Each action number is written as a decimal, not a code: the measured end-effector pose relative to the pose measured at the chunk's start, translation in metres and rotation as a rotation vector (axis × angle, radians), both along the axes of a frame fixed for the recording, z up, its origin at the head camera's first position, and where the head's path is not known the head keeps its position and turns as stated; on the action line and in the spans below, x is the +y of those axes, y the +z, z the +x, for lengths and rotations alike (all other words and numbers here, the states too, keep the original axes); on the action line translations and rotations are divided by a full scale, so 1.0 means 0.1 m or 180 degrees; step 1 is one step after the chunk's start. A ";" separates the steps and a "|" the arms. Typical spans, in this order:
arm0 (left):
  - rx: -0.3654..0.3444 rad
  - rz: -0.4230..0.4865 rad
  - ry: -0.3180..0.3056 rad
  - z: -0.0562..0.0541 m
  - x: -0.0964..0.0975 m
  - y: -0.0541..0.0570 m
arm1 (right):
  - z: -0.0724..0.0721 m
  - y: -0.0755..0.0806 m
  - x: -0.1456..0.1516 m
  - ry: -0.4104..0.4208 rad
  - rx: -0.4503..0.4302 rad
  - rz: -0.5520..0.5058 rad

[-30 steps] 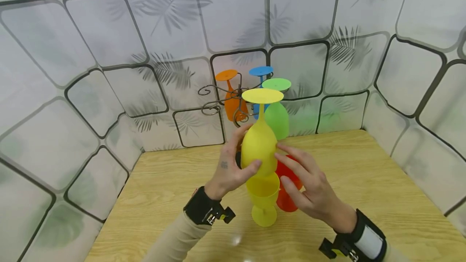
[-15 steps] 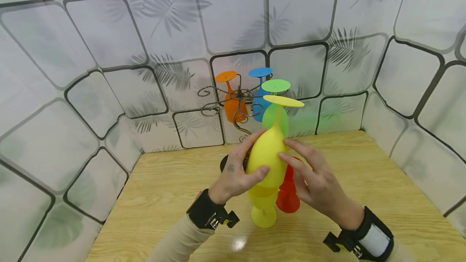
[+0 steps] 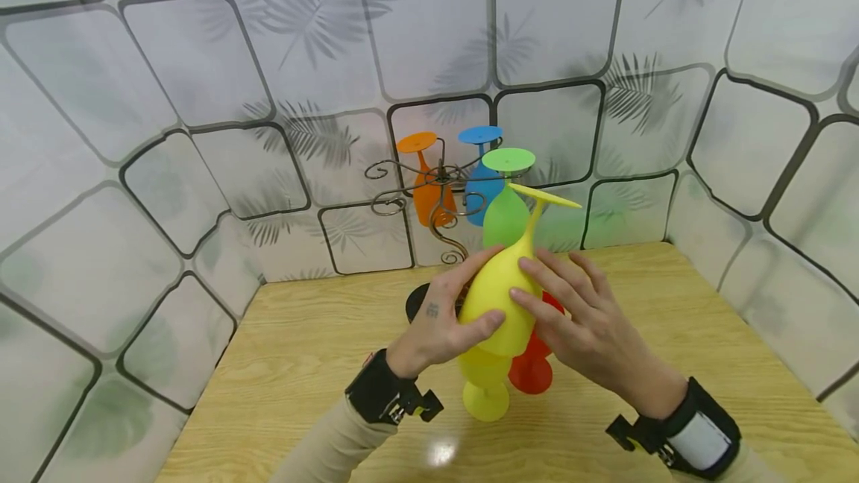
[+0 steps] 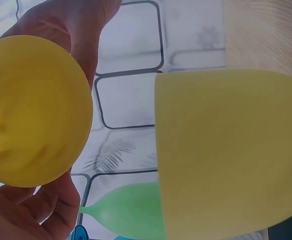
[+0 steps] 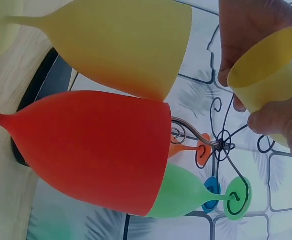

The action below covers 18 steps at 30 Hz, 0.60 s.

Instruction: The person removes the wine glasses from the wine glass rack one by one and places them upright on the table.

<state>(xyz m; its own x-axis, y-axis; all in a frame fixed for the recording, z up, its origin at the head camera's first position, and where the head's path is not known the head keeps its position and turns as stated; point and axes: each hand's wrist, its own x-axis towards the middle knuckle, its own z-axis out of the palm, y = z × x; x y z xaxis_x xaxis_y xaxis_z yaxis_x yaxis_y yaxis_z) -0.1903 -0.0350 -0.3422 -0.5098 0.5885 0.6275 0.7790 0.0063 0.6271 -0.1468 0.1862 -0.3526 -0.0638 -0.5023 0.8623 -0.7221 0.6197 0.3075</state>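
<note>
Above the table my left hand (image 3: 436, 319) grips a yellow plastic goblet (image 3: 503, 300) round its bowl, thumb on the near side. The goblet is upside down, its foot tilted to the right. My right hand (image 3: 590, 326) holds the same bowl from the right; its thumb is hidden in the head view. Round the mouth of the goblet (image 4: 36, 110), the left wrist view shows both hands. A second yellow goblet (image 3: 486, 397) stands upright below, partly covered. Beside it stands an upright red goblet (image 3: 532, 375), large in the right wrist view.
A curled metal rack (image 3: 441, 176) stands behind on a black round base (image 3: 416, 300). Orange (image 3: 432, 196), blue (image 3: 482, 188) and green (image 3: 506, 218) goblets hang from it upside down. Patterned wall panels (image 3: 671, 133) border the wooden table (image 3: 302, 364).
The held goblet has moved down and to the right, its foot tipping from level to a right lean. The right hand's fingers have come further over the bowl. The rack has not moved.
</note>
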 end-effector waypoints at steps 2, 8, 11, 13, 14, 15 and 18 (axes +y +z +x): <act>-0.0014 -0.0015 -0.0044 0.00 0.00 0.00 | 0.00 0.02 0.01 -0.0009 -0.0018 0.0079; -0.0054 -0.0139 -0.0094 0.02 0.02 0.00 | 0.00 0.04 0.04 -0.0055 0.0048 0.0271; -0.0069 -0.0213 -0.0106 0.02 0.02 0.01 | 0.00 0.05 0.05 -0.0075 0.0076 0.0328; -0.0080 -0.0214 -0.0096 0.02 0.03 0.00 | 0.00 0.06 0.05 -0.0069 0.0086 0.0308; -0.0077 -0.0199 -0.0090 0.02 0.03 0.00 | -0.01 0.06 0.05 -0.0063 0.0099 0.0280; -0.0068 -0.0181 -0.0080 0.02 0.03 0.00 | -0.01 0.06 0.04 -0.0061 0.0114 0.0241; -0.0023 -0.0094 -0.0056 0.00 0.04 -0.01 | -0.02 0.05 0.04 -0.0077 0.0166 0.0078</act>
<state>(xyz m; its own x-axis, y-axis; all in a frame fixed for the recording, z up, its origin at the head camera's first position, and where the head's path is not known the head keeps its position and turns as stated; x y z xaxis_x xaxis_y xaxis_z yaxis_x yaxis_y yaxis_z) -0.1902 -0.0310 -0.3435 -0.5038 0.6156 0.6060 0.7745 0.0112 0.6325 -0.1489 0.1902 -0.3480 -0.0313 -0.5222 0.8522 -0.6895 0.6286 0.3598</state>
